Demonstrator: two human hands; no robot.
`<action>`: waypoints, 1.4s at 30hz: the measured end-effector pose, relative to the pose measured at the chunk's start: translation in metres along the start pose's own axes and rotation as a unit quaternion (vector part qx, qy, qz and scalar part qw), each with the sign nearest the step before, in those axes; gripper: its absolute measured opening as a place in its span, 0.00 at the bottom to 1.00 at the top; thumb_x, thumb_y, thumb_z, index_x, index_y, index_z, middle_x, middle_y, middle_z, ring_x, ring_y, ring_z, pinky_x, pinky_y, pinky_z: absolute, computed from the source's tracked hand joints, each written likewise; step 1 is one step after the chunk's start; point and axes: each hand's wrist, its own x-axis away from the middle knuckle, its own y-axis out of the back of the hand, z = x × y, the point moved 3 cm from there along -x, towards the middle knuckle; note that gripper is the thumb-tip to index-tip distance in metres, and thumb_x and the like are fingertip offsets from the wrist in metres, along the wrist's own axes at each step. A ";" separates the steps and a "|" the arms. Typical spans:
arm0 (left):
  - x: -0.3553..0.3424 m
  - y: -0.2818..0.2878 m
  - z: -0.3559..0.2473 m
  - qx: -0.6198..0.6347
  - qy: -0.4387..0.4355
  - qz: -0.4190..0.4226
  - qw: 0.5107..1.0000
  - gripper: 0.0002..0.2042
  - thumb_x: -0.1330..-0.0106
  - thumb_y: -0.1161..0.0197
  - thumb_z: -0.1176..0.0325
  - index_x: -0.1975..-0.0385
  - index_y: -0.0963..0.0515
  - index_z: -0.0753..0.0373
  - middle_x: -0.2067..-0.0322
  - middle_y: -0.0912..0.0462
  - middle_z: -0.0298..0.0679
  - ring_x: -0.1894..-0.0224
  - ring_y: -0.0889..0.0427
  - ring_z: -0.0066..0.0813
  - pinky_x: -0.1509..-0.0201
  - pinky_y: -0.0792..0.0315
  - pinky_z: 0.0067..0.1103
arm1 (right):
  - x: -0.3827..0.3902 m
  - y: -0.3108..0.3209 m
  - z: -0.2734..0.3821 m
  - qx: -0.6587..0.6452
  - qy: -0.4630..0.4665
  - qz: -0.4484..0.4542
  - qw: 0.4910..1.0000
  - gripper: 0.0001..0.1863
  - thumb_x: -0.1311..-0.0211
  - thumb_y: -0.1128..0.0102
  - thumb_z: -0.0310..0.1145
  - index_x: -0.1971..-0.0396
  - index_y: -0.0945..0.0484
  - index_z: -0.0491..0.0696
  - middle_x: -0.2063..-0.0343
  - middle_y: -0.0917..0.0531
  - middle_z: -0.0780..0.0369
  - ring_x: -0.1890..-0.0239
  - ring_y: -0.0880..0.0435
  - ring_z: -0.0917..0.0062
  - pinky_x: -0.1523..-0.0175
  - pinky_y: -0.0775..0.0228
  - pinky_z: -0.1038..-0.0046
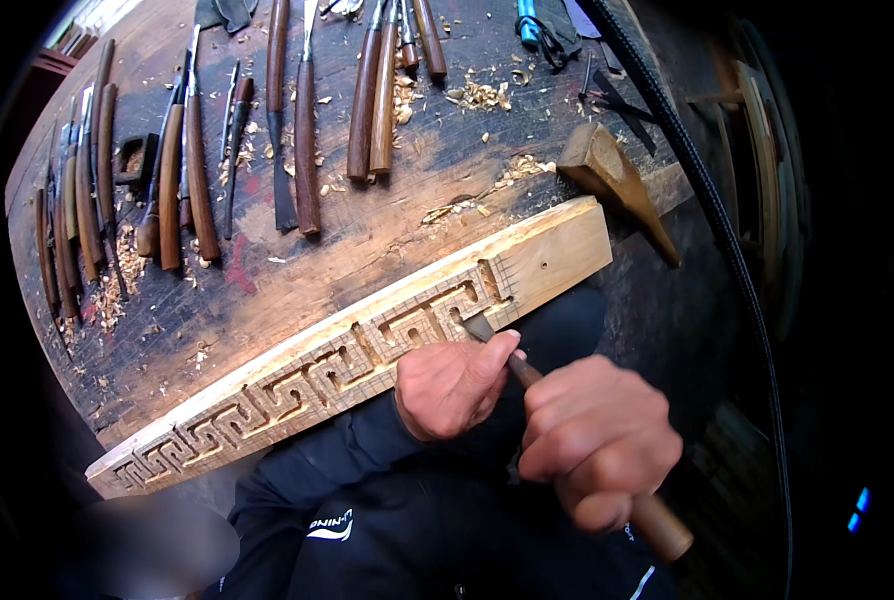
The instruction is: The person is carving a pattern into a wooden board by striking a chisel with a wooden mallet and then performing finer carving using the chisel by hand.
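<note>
A long pale wooden board [567, 247] lies slantwise along the table's near edge, a meander pattern cut into its face over pencilled grid lines. My right hand [602, 435] is wrapped round the brown handle of a chisel [664, 527], whose butt end sticks out below the fist. The chisel's flat blade touches the carved pattern toward the board's right end. My left hand [447, 388] rests on the board's near edge with its fingers curled and its thumb against the chisel shank, just behind the blade. Its fingertips are hidden.
Several wooden-handled carving tools [307, 150] lie across the far side of the worn wooden table [367, 235]. A wooden mallet [612, 175] lies beyond the board's right end. Wood shavings [482, 95] are scattered about. A black braided cable [712, 195] hangs down on the right.
</note>
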 end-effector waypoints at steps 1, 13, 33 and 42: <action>-0.002 0.003 -0.001 0.016 -0.018 0.018 1.000 0.33 0.37 0.26 0.81 0.30 0.24 0.71 0.59 0.06 0.44 0.65 0.06 0.38 0.64 0.14 0.30 | 0.000 -0.002 0.007 0.000 0.011 0.038 0.999 0.32 0.14 0.37 0.38 0.86 0.34 0.48 0.85 0.18 0.55 0.92 0.28 0.76 0.87 0.42 0.74; -0.022 -0.002 -0.035 0.017 -0.088 0.054 0.995 0.19 0.42 0.30 0.72 0.50 0.13 0.70 0.77 0.21 0.34 0.80 0.20 0.28 0.78 0.30 0.26 | 0.024 0.012 0.052 0.001 -0.013 0.071 0.997 0.18 0.20 0.27 0.40 0.66 0.26 0.48 0.76 0.10 0.57 0.79 0.10 0.73 0.76 0.20 0.76; -0.009 0.018 -0.037 -0.066 -0.125 0.016 0.990 0.26 0.48 0.30 0.75 0.44 0.12 0.73 0.79 0.30 0.29 0.81 0.28 0.22 0.78 0.37 0.24 | 0.025 0.001 0.042 -0.031 0.007 0.040 0.999 0.35 0.20 0.37 0.66 0.72 0.25 0.45 0.78 0.11 0.53 0.88 0.21 0.76 0.82 0.34 0.78; -0.008 0.011 -0.036 -0.064 -0.152 -0.032 0.986 0.26 0.46 0.31 0.75 0.43 0.12 0.72 0.76 0.18 0.34 0.78 0.20 0.24 0.76 0.31 0.22 | 0.028 -0.003 0.054 -0.005 0.035 0.011 0.999 0.38 0.21 0.40 0.70 0.78 0.30 0.49 0.82 0.14 0.58 0.90 0.24 0.78 0.84 0.36 0.78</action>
